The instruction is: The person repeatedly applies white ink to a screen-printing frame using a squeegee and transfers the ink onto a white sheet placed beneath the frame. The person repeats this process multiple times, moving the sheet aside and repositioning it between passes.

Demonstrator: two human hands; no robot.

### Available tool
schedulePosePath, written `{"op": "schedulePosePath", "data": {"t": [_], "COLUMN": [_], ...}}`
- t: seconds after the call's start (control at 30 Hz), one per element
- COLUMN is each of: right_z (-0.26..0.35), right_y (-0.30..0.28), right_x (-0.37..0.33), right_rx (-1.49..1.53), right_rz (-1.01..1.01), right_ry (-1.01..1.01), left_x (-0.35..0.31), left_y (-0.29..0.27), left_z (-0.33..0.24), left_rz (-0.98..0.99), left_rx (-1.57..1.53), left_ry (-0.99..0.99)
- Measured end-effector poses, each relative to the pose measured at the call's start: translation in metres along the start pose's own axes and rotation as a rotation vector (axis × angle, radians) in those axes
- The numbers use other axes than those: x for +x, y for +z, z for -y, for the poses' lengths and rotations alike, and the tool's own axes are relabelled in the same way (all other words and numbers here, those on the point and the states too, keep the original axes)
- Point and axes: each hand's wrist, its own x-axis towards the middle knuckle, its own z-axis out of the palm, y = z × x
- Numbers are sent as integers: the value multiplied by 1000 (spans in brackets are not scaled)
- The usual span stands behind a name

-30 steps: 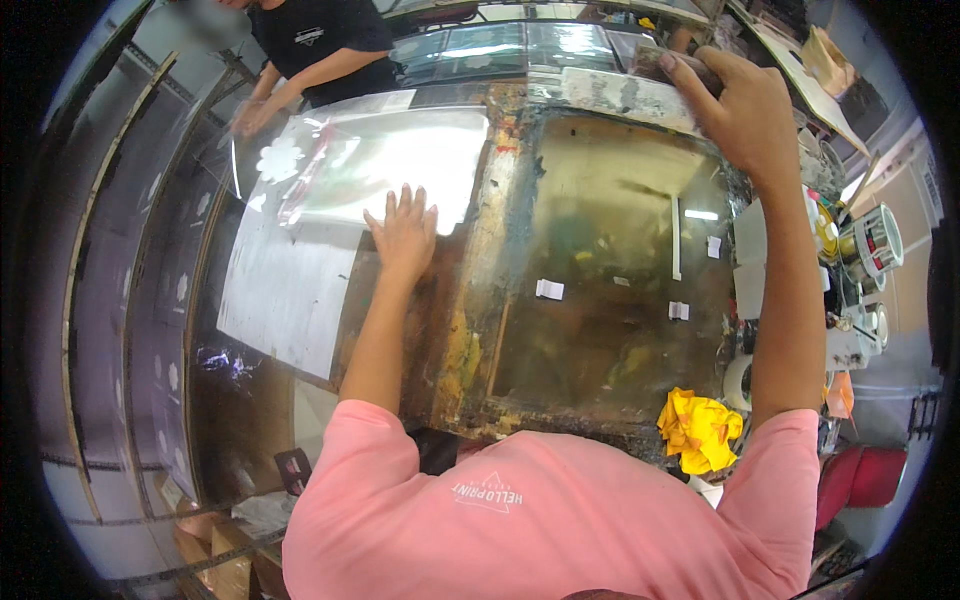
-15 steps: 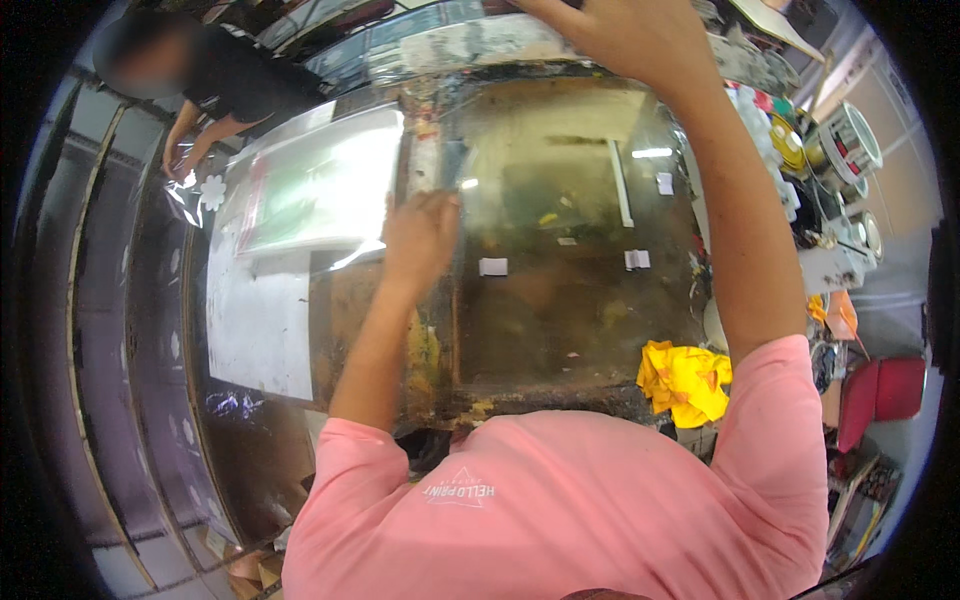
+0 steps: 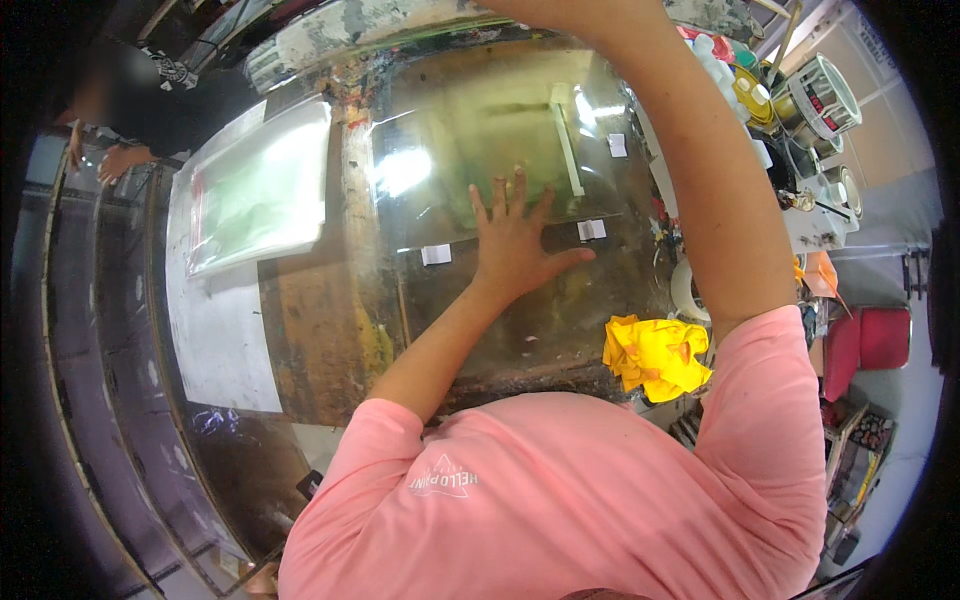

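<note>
A cluttered workshop seen from above, with a worn, paint-stained workbench (image 3: pixel 330 330) filling the middle of the view. On it lies a large sheet of clear glass (image 3: pixel 480 140) that catches glare from overhead lights.

The person's left hand (image 3: pixel 515 245) rests palm down on the glass, all five fingers spread wide and flat against the surface, holding nothing. The right arm, in a pink sleeve, reaches up and away across the glass; its hand passes out of the top of the view, so whether it is spread or gripping cannot be told.

Three small white paper tabs sit on the glass: one (image 3: pixel 436 254) just left of the left hand, one (image 3: pixel 591 229) just right of its thumb, and one (image 3: pixel 617 145) farther up. A single white strip (image 3: pixel 565 135) lies upright above the fingertips.

One crumpled yellow cloth (image 3: pixel 655 355) sits at the near right corner of the bench, close to the right elbow. To the left of the glass lie one clear plastic bag (image 3: pixel 260 190) and beneath it one white sheet (image 3: pixel 215 340). At the far left, another person's hand (image 3: pixel 120 160) rests by the bench edge. Tools and containers crowd a shelf on the far right, too jumbled to count
</note>
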Motion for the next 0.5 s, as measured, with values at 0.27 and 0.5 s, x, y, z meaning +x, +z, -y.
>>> {"op": "schedulePosePath", "data": {"t": [0.27, 0.5], "right_z": [-1, 4], "right_y": [-2, -14], "right_x": [12, 8], "right_rx": [-66, 5], "right_rz": [116, 185], "right_ry": [25, 77], "left_x": [-6, -5], "left_y": [6, 9], "left_z": [-6, -6], "left_rz": [-60, -47], "left_rx": [-28, -85], "left_ry": [45, 58]}}
